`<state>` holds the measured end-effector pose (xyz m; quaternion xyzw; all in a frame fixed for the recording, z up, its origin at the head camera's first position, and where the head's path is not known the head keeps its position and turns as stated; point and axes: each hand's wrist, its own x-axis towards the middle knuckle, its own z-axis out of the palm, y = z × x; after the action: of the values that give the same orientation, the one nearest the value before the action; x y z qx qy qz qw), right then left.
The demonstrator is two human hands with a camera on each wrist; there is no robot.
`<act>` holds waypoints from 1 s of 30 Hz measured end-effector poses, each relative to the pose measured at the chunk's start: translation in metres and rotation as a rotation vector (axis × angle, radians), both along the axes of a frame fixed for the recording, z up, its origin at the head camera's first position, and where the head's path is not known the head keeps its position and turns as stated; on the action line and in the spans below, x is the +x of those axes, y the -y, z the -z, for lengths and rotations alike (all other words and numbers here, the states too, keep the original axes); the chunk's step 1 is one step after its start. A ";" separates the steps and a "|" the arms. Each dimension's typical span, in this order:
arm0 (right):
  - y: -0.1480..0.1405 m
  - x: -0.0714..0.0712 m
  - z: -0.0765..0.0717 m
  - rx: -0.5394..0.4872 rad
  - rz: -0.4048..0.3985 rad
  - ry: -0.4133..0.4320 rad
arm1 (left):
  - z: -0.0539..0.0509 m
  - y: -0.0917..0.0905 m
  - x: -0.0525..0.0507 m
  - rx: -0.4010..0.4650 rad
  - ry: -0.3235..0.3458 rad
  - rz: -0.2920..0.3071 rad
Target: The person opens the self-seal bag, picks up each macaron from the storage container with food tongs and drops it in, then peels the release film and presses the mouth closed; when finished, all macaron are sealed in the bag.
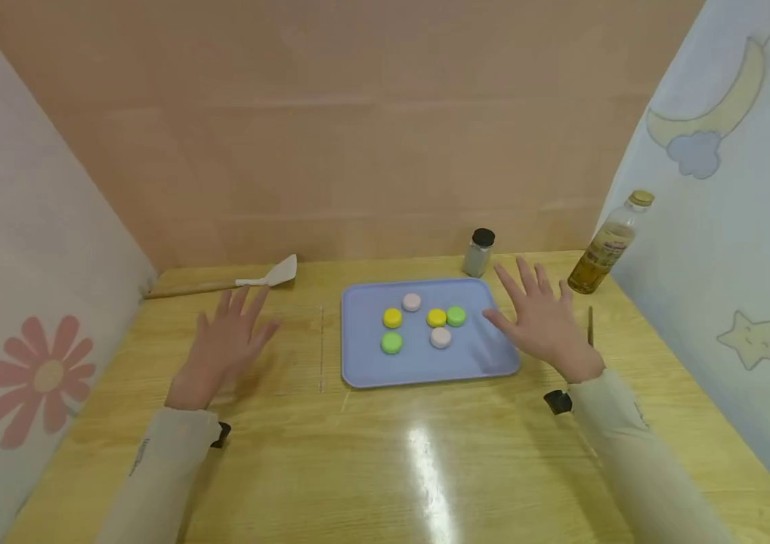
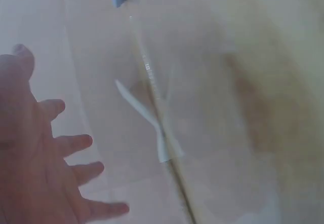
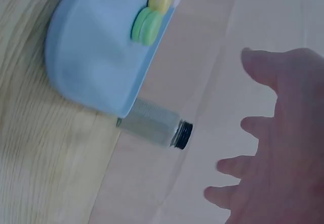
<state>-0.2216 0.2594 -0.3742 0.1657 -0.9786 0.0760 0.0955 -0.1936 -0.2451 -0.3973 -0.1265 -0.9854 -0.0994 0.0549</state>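
My left hand (image 1: 221,346) spread wide, holding nothing, at the tray's (image 1: 363,332) nine o'clock; right hand (image 1: 546,321) likewise, overlapping its three o'clock edge. Six macarons (image 1: 437,317) on it: two yellow, two green, two pale pink. One spatula (image 1: 255,282), ten o'clock; one jar (image 1: 476,260), one o'clock. Right-wrist view adds a green macaron's (image 3: 149,28) layered side.

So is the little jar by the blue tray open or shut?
Shut: its black lid sits on top of the jar in the head view, and the right wrist view shows it on too.
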 end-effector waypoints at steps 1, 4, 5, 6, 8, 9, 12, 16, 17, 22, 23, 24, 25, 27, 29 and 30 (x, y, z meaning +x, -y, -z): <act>0.003 0.001 0.000 0.007 -0.010 0.007 | 0.004 0.001 0.002 0.016 0.000 0.012; 0.013 0.007 0.000 0.006 -0.056 0.026 | 0.015 0.004 0.008 0.059 0.000 0.075; 0.016 0.010 0.001 0.003 -0.072 0.029 | 0.019 0.004 0.009 0.070 0.005 0.102; 0.020 0.013 0.001 -0.001 -0.092 0.025 | 0.023 0.003 0.011 0.083 0.012 0.125; 0.029 0.019 0.001 -0.006 -0.134 0.004 | 0.029 0.003 0.013 0.090 0.018 0.158; 0.035 0.022 0.000 -0.010 -0.151 -0.011 | 0.032 0.002 0.013 0.091 0.013 0.169; 0.052 0.026 -0.001 0.005 -0.191 -0.054 | 0.034 -0.001 0.013 0.099 -0.028 0.189; 0.079 0.029 -0.003 0.011 -0.271 -0.101 | 0.032 -0.005 0.011 0.140 -0.039 0.199; 0.087 0.029 -0.003 0.010 -0.302 -0.111 | 0.031 -0.006 0.011 0.150 -0.025 0.203; 0.126 0.028 0.007 0.053 -0.449 -0.154 | 0.031 -0.008 0.007 0.187 0.036 0.240; 0.135 0.027 0.011 0.070 -0.472 -0.156 | 0.032 -0.009 0.006 0.183 0.035 0.247; 0.143 0.026 0.014 0.083 -0.495 -0.145 | 0.032 -0.010 0.005 0.176 0.029 0.254; 0.152 0.025 0.016 0.093 -0.517 -0.120 | 0.033 -0.011 0.004 0.166 0.022 0.258; 0.167 0.025 0.021 0.094 -0.549 -0.054 | 0.033 -0.012 0.004 0.148 0.014 0.252; 0.180 0.025 0.023 0.094 -0.565 0.018 | 0.032 -0.013 0.004 0.140 0.022 0.239; 0.186 0.025 0.024 0.097 -0.564 0.044 | 0.031 -0.013 0.003 0.136 0.022 0.234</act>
<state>-0.1967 0.0737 -0.3982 0.4340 -0.8982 0.0565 0.0413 -0.1903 -0.2320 -0.4283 -0.2356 -0.9554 -0.1733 0.0405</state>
